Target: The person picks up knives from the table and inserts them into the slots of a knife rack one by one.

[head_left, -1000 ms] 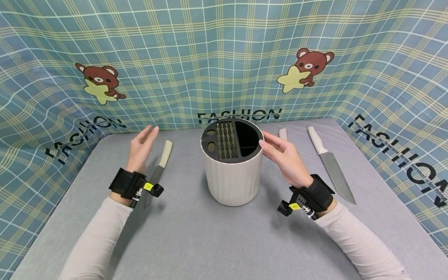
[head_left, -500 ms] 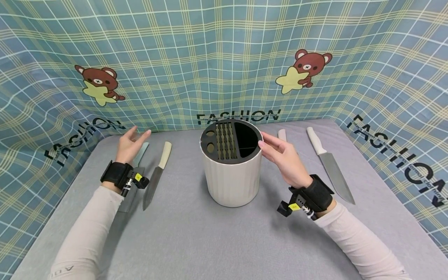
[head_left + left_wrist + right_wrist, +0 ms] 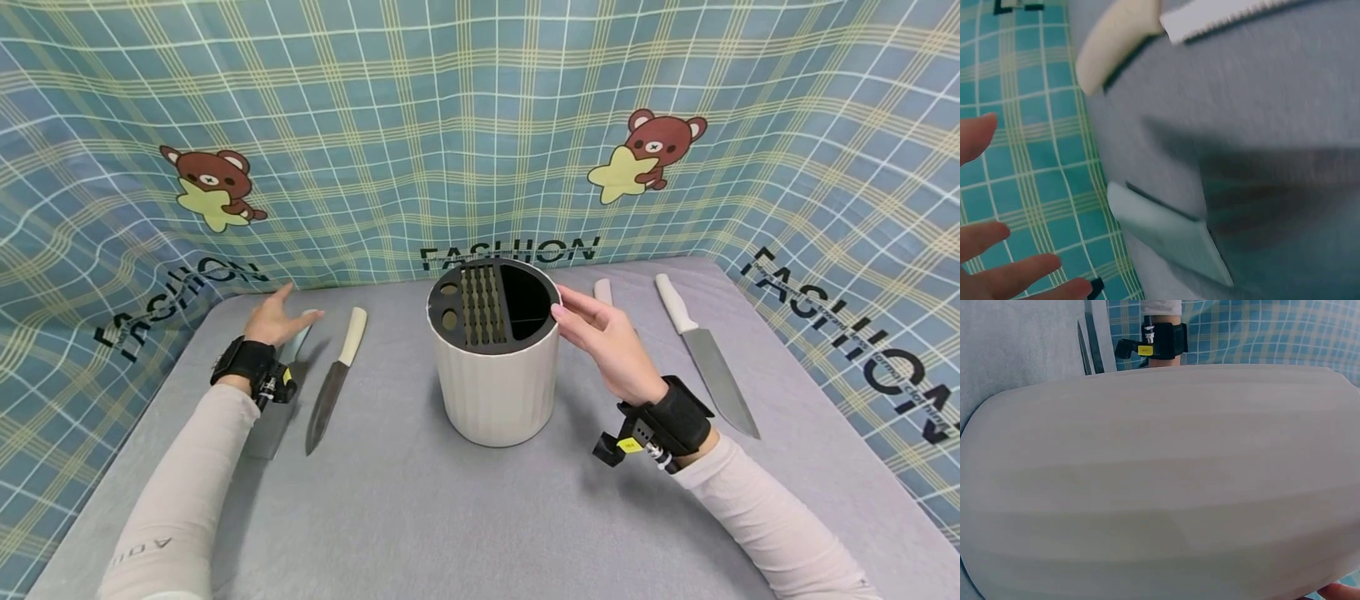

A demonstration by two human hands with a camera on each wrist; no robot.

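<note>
A round, off-white knife block [image 3: 498,396] with a black slotted top stands upright mid-table. My right hand [image 3: 613,354] touches its right side near the rim, fingers fairly straight. The block's pale wall [image 3: 1160,469] fills most of the right wrist view. On the left, my left hand [image 3: 272,322] hovers with spread fingers over the pale green handle [image 3: 1163,228] of a cleaver, holding nothing. The cleaver's broad blade [image 3: 272,429] lies on the table, partly under the wrist in the head view. Beside it lies a cream-handled knife [image 3: 337,379], its blade toward me.
A large white-handled chef's knife [image 3: 708,362] lies at the right. Behind my right hand a pinkish-white handle [image 3: 603,292] shows, the rest hidden. Plaid cloth [image 3: 480,125] walls the back and sides of the grey table [image 3: 480,525].
My left hand has moved left and lower, from near the cream-handled knife to above the cleaver's handle, uncovering the cream-handled knife. My right hand has stayed at the knife block.
</note>
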